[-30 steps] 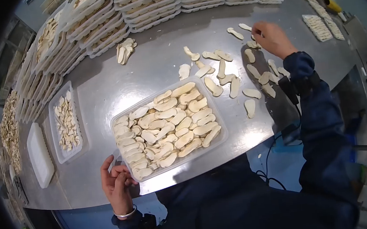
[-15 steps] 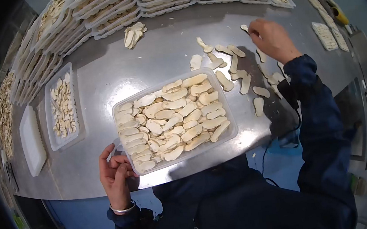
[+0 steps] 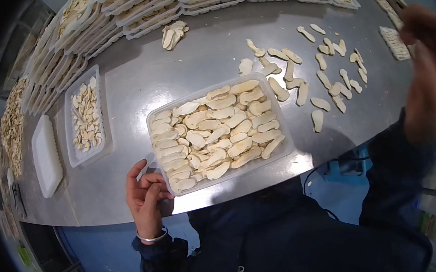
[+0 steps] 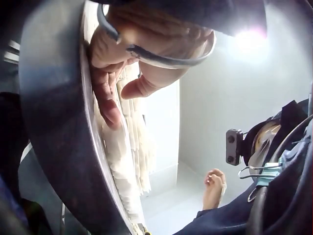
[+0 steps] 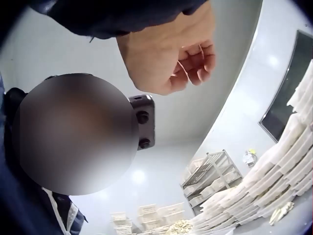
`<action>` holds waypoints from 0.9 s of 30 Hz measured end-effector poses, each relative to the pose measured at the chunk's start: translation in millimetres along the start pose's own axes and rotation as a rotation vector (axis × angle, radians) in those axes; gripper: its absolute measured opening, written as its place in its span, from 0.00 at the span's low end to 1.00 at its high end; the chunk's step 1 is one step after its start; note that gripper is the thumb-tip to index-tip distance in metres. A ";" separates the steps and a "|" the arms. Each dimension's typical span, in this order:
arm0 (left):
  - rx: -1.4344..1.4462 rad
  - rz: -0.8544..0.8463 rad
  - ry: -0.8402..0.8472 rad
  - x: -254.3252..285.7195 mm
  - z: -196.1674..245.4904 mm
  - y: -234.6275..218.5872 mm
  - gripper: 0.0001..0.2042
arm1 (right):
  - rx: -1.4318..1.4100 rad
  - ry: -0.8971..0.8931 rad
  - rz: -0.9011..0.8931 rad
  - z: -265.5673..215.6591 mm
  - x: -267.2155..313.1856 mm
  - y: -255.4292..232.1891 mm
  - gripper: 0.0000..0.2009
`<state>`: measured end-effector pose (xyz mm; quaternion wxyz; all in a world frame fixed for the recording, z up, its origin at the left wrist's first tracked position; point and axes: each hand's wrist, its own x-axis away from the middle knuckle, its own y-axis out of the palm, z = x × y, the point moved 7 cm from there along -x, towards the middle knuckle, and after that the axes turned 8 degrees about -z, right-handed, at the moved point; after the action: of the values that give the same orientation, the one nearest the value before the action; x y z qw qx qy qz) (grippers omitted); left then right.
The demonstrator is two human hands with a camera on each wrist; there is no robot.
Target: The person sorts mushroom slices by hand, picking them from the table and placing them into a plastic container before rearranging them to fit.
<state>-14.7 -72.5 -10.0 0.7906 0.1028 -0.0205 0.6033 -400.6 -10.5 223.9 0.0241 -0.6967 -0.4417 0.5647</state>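
A clear tray (image 3: 287, 134) filled with pale sliced mushrooms (image 3: 217, 130) lies at the table's front edge. My left hand (image 3: 147, 204) rests against its near left corner with fingers loosely bent; the left wrist view shows this hand (image 4: 146, 58) beside the pale slices. My right hand (image 3: 432, 73) is raised at the far right in the head view, blurred and away from the table. In the right wrist view the same hand (image 5: 171, 54) has loosely curled fingers and nothing visible in them. Loose slices (image 3: 318, 120) lie scattered right of the tray.
Stacked filled trays (image 3: 212, 1) line the table's far side. At the left are a tray of small pieces (image 3: 98, 95) and a white tray (image 3: 45, 154). A small pile of slices (image 3: 174, 34) lies behind the filled tray. A white block-like item (image 3: 395, 43) sits at the right.
My right hand has left the loose slices at the back right and risen toward the right, near the camera. My left hand stays at the tray corner. The head view has shifted slightly.
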 end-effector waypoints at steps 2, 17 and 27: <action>-0.007 -0.005 0.005 -0.7 -0.8 -0.8 0.25 | -0.029 -0.070 0.033 -13.2 4.8 -16.6 0.11; -0.024 0.005 -0.001 -2.6 -0.3 1.9 0.25 | 0.408 0.402 -0.301 62.2 57.8 -5.0 0.07; -0.013 -0.048 -0.040 -3.0 -3.8 -6.5 0.26 | 0.222 0.583 -0.484 107.7 150.6 46.6 0.08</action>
<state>-9.7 -76.3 -15.1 0.8051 0.1101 -0.0378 0.5817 -464.4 7.8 45.0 0.3562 -0.6968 -0.5039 0.3655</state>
